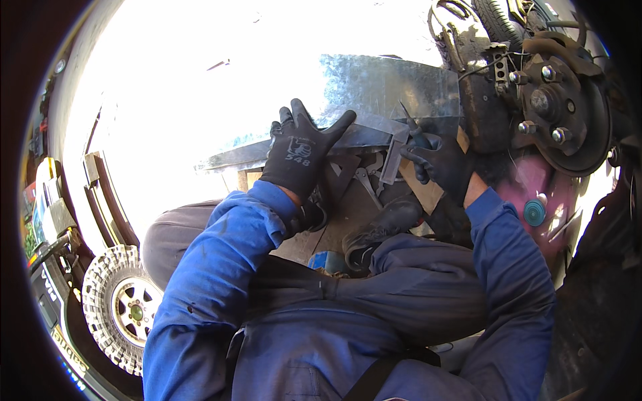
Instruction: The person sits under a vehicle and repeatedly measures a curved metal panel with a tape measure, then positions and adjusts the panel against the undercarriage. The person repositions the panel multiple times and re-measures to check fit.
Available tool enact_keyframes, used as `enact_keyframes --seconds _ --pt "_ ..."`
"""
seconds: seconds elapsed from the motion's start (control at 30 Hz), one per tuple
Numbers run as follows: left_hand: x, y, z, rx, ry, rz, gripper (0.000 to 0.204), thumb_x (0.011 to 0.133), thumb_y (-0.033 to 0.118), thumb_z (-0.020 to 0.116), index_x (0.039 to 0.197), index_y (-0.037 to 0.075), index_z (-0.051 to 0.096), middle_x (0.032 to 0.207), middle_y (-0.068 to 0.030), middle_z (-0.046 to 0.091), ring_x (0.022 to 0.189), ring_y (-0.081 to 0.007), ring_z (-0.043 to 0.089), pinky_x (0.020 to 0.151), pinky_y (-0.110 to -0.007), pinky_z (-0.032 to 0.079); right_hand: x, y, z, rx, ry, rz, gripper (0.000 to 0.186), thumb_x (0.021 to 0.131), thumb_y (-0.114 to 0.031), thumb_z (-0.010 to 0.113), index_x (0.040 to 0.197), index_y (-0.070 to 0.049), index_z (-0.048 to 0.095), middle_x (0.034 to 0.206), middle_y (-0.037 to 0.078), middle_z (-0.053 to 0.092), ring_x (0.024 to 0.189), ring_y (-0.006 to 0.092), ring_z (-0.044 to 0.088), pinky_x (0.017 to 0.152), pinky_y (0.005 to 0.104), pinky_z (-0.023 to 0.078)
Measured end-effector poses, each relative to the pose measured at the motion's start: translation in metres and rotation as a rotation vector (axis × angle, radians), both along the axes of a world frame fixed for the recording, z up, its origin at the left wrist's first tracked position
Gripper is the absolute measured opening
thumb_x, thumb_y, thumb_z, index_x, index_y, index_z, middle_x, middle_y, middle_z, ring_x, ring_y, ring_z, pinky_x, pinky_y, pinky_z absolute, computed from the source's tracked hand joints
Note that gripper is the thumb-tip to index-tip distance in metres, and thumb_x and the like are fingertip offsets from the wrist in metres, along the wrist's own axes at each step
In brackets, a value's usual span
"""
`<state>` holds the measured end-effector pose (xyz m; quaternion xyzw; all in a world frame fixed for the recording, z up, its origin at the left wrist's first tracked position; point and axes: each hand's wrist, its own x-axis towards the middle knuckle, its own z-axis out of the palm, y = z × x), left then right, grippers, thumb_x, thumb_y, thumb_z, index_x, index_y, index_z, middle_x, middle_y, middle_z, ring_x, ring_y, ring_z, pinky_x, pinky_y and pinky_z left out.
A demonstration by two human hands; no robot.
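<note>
A shiny sheet of metal (408,83) lies across in front of me, its left part washed out by sunlight. My left hand (297,147), in a black glove, rests with fingers spread at the sheet's near edge. Its thumb reaches toward a metal square (391,162), which lies over that edge with one leg pointing toward me. My right hand (441,164), also gloved in black, is closed around the dark handle of an awl (417,132). The awl's thin tip points up and away from me, over the sheet. Whether the tip touches the metal I cannot tell.
Pliers (366,184) and a cardboard piece (422,187) lie below the sheet, near my boot (381,227). At right stands a brake disc hub (558,107) with studs, above a pink container (528,194). A knobbly-tyred wheel (124,307) is at left.
</note>
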<state>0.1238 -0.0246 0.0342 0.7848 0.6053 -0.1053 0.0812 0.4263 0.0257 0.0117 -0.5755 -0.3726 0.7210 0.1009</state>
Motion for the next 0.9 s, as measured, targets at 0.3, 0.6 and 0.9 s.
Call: enact_keyframes --seconds 0.3,0.6,0.9 --pt "0.001 0.000 -0.002 0.044 0.019 0.008 0.104 0.096 -0.006 0.072 0.175 0.049 0.033 0.149 -0.0443 0.046 0.136 -0.0667 0.059 0.104 -0.062 0.062 0.001 0.002 0.000 0.036 0.007 0.011 0.023 0.105 -0.024 0.084 0.105 -0.005 0.071 0.066 0.002 0.063 0.054 0.0111 0.057 0.052 0.0316 0.043" --pt "0.002 0.001 0.000 0.041 0.019 0.010 0.104 0.095 -0.009 0.070 0.174 0.049 0.034 0.149 -0.0444 0.045 0.132 -0.0661 0.062 0.100 -0.060 0.064 0.001 0.004 -0.007 0.008 0.008 -0.005 0.021 0.106 -0.023 0.082 0.109 -0.006 0.069 0.066 0.001 0.062 0.054 0.0112 0.057 0.053 0.0313 0.043" --pt "0.002 0.001 -0.002 0.061 0.041 -0.002 0.106 0.094 -0.009 0.072 0.175 0.048 0.034 0.149 -0.0454 0.044 0.132 -0.0663 0.063 0.098 -0.060 0.065 0.001 0.004 -0.008 0.017 0.028 -0.056 0.021 0.103 -0.019 0.085 0.099 -0.003 0.073 0.070 0.002 0.060 0.057 0.0119 0.055 0.051 0.0319 0.041"
